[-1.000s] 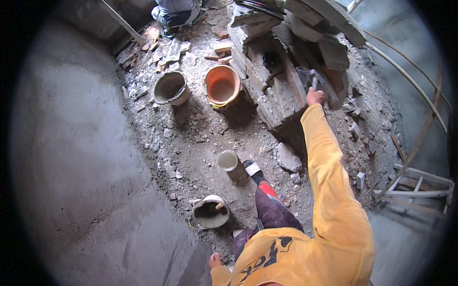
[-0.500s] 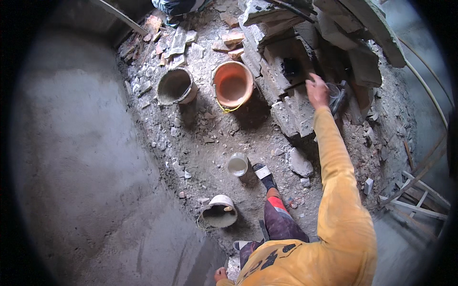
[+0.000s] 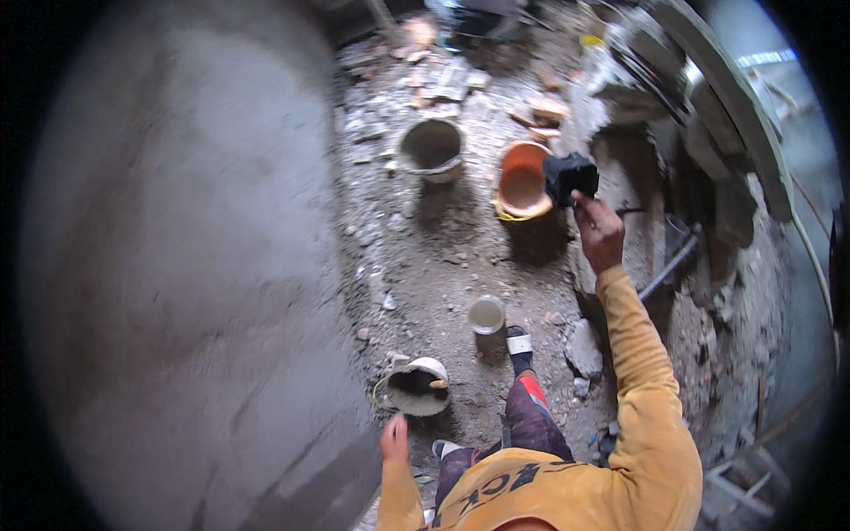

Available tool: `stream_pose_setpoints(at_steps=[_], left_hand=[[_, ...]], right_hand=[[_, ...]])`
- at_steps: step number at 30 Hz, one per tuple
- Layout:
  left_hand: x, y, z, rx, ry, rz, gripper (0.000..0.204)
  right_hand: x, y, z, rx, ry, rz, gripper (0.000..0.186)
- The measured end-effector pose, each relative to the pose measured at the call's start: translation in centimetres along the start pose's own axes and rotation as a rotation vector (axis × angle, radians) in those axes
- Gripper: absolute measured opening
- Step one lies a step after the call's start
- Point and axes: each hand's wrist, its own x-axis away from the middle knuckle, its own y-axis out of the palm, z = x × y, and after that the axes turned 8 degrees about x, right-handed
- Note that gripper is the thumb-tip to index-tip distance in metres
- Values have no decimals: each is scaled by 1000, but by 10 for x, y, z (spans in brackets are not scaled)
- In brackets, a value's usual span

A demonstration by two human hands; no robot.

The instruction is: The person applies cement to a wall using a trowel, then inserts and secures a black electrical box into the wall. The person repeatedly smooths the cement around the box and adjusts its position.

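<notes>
My right hand [image 3: 600, 232] is closed on the edge of a small black blocky object [image 3: 569, 180], whose exact kind I cannot make out. It is held up beside the orange bucket [image 3: 522, 205], covering part of that bucket's right rim from view. My left hand [image 3: 394, 437] is low in the view, just below a tilted pale bucket [image 3: 432, 366] with dark grey material and a light-coloured handle end inside. Motion smears its fingers. Near my foot a small whitish tub [image 3: 486, 315] stands on the rubble ground.
A grey bucket [image 3: 432, 150] stands left of the orange one. Broken concrete slabs [image 3: 726, 177] lean at the right, with a grey pipe [image 3: 670, 265] below. Smooth grey plaster wall [image 3: 204, 265] fills the left. Wooden frame pieces [image 3: 748, 482] lie at lower right.
My right hand has lifted the black object from among the slabs and moved it left towards the orange bucket. My left hand has risen into fuller view. The whole view has shifted.
</notes>
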Motion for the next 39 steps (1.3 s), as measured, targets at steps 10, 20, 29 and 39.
stream_pose_setpoints(at_steps=[10, 20, 29, 39], left_hand=[[55, -138, 190, 322, 1014, 430, 73], [278, -379, -34, 818, 893, 903, 61], [451, -499, -116, 741, 871, 1140, 57], [434, -557, -146, 687, 1039, 1306, 39]], right_hand=[[150, -50, -373, -650, -776, -179, 30], [398, -108, -670, -1156, -1129, -497, 40], [503, -183, -869, -1201, -1550, -776, 31], [533, -180, -934, -1357, -1514, -847, 38]])
